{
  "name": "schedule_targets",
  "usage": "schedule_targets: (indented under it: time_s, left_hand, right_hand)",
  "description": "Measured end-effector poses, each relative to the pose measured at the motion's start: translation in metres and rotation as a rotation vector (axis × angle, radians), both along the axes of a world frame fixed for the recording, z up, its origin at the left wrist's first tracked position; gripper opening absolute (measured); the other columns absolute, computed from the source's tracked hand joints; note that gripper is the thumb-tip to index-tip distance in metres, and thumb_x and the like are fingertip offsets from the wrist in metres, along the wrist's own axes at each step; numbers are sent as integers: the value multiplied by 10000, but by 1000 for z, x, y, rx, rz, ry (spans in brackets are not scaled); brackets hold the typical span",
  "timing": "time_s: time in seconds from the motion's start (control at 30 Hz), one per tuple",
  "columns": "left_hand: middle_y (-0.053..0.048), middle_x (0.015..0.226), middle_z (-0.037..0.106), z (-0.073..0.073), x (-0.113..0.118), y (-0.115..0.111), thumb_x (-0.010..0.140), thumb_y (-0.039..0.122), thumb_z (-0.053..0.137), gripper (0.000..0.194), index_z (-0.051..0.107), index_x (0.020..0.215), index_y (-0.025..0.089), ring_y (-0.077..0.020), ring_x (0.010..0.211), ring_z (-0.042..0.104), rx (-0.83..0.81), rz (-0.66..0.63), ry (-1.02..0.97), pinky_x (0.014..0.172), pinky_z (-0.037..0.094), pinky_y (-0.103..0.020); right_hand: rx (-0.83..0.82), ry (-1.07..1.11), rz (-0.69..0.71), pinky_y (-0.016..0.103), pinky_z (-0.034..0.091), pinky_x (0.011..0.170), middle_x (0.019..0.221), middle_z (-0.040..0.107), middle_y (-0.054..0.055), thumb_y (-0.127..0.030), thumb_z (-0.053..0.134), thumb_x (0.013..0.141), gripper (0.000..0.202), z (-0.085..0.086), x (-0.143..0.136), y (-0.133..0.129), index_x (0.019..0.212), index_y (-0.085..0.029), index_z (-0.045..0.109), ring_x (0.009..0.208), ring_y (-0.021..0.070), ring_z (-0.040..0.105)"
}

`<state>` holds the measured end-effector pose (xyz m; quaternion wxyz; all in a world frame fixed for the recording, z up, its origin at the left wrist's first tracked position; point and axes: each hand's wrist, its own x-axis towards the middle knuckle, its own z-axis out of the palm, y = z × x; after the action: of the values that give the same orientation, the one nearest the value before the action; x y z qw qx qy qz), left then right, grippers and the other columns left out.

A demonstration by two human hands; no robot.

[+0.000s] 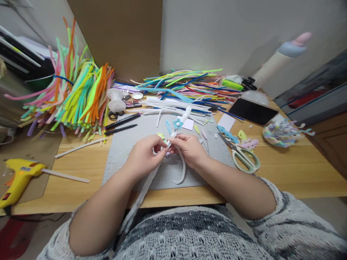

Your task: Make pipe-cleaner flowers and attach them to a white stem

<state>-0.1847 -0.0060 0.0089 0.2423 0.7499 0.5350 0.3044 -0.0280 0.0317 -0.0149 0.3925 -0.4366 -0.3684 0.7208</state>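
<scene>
Over the grey cutting mat (119, 159), both hands pinch a white fuzzy pipe cleaner piece (173, 134). A blue flower (178, 124) with a pale centre sits on its upper part, just beyond the fingertips. My left hand (145, 155) is closed on its lower end, thumb against forefinger. My right hand (192, 150) grips it a little higher. One loose white pipe cleaner (183, 168) curls down below the right fingers. A long white strand (143, 191) trails from beneath the left hand over the table edge. The fingers partly hide the join.
Scissors (245, 155) lie right of the mat, near a phone (253, 110) and a pastel braided bundle (280, 133). At left are a yellow glue gun (21, 177), black pens (121, 124) and a big bunch of coloured pipe cleaners (81, 97). More pipe cleaners (179, 85) lie along the back.
</scene>
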Motion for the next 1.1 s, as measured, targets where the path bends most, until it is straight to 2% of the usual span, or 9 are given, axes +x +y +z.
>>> schedule_targets:
  time_s: [0.23, 0.43, 0.67, 0.97, 1.1]
  left_hand:
    - [-4, 710, 570, -2, 0, -1, 793, 259, 589, 94, 558, 766, 174, -133, 651, 504, 47, -38, 71, 598, 365, -257]
    - [-25, 752, 580, -5, -3, 1, 850, 257, 538, 112, 559, 783, 169, -142, 697, 522, 253, -188, 231, 628, 376, -264]
    - [-34, 716, 575, -5, -5, 3, 891, 258, 473, 202, 579, 743, 168, -152, 678, 514, 413, -227, 354, 602, 353, -277]
    - [-29, 696, 566, -3, -5, 3, 873, 205, 465, 202, 550, 693, 171, -148, 632, 485, 455, -232, 398, 585, 334, -287]
    - [-26, 716, 584, 1, -7, 2, 850, 171, 474, 141, 572, 749, 178, -156, 652, 499, 415, -274, 409, 594, 328, -293]
  right_hand:
    - [14, 5, -6, 209, 490, 490, 505, 637, 0, -365, 789, 548, 282, -2, 0, 1, 578, -136, 628, 462, 94, 581]
    - [11, 9, -11, 193, 468, 482, 516, 640, -1, -352, 771, 556, 268, -4, 2, 2, 586, -130, 625, 444, 77, 563]
    - [9, 7, -7, 214, 483, 501, 510, 636, 5, -350, 769, 573, 264, -4, 1, 1, 593, -135, 618, 465, 94, 580]
    - [-5, 22, 7, 199, 477, 489, 508, 646, 14, -356, 783, 563, 286, 0, 0, 0, 592, -126, 615, 462, 97, 598]
    - [-12, 14, -3, 192, 476, 483, 511, 650, 17, -350, 784, 560, 280, -2, -1, -1, 599, -122, 626, 460, 94, 599]
